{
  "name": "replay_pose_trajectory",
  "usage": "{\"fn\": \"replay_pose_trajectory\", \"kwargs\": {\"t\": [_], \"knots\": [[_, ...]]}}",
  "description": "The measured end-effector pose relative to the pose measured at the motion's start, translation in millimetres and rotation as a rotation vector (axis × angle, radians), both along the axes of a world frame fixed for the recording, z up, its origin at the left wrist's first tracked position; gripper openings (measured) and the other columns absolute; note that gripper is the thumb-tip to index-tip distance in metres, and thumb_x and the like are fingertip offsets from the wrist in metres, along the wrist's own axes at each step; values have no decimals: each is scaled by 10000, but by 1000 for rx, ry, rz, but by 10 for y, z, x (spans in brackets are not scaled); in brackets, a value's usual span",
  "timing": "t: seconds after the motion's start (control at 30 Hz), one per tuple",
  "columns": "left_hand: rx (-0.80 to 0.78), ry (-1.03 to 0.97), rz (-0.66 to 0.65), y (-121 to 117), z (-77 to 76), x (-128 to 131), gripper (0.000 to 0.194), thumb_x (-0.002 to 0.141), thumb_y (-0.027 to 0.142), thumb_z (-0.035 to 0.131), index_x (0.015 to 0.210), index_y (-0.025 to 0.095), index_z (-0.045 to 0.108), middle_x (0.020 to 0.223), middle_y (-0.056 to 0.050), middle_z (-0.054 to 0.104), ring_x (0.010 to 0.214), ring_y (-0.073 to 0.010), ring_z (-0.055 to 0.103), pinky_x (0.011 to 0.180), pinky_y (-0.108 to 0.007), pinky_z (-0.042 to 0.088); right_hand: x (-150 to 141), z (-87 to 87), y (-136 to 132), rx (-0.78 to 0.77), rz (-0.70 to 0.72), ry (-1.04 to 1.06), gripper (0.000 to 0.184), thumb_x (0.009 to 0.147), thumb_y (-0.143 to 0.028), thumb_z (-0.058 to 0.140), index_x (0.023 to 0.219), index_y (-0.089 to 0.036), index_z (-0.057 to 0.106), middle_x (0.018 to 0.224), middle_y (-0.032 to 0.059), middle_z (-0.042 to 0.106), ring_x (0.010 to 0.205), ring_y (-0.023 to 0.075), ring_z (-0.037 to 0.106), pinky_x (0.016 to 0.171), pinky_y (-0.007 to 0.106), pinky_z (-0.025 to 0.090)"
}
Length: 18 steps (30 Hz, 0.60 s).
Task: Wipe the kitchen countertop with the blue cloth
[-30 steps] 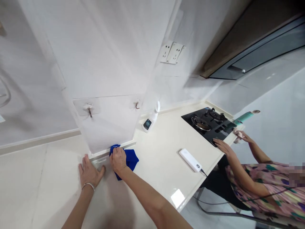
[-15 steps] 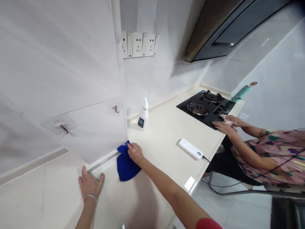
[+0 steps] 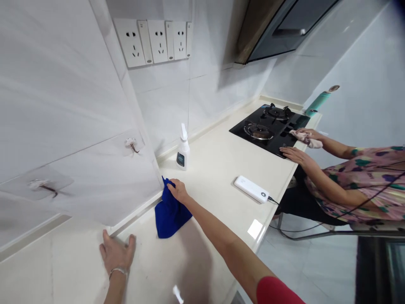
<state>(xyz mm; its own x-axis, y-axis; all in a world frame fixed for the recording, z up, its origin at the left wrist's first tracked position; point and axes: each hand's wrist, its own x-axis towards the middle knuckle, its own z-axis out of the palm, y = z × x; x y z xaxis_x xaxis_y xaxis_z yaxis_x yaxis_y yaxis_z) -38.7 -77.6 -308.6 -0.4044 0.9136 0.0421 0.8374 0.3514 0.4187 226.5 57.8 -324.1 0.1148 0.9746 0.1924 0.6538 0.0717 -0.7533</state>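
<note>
My right hand (image 3: pixel 179 191) grips the upper part of a blue cloth (image 3: pixel 171 215), pressing it against the edge where the wall panel meets the counter. The rest of the cloth spreads over the pale countertop (image 3: pixel 218 169). Resting flat by the wall corner, my left hand (image 3: pixel 117 253) has its fingers spread and holds nothing; a bracelet circles its wrist. Just beyond the cloth stands a white spray bottle (image 3: pixel 183 152) with a dark label, upright near the back wall.
A white device (image 3: pixel 251 188) with a cable lies on the counter. Farther off, a co-worker (image 3: pixel 341 181) holds a pale cloth (image 3: pixel 305 138) at the black gas stove (image 3: pixel 268 128). Sockets (image 3: pixel 158 41) and hooks (image 3: pixel 131 145) are on the wall. A range hood (image 3: pixel 278 31) overhangs the stove.
My right hand and the blue cloth have moved a little along the wall edge toward the spray bottle. The co-worker's pale cloth has shifted over the stove. The view has tilted.
</note>
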Motion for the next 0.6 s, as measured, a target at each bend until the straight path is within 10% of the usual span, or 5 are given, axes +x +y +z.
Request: {"fn": "replay_pose_trajectory", "kwargs": {"t": [0.6], "knots": [[4, 1, 16, 14, -94, -25, 1009, 764, 552, 461, 1501, 1, 47, 1481, -278, 362, 1399, -331, 350, 1201, -496, 203, -91, 277, 535, -191, 134, -204, 403, 912, -250, 453, 1285, -266, 606, 1159, 72, 649, 1088, 203, 579, 929, 284, 433]]}}
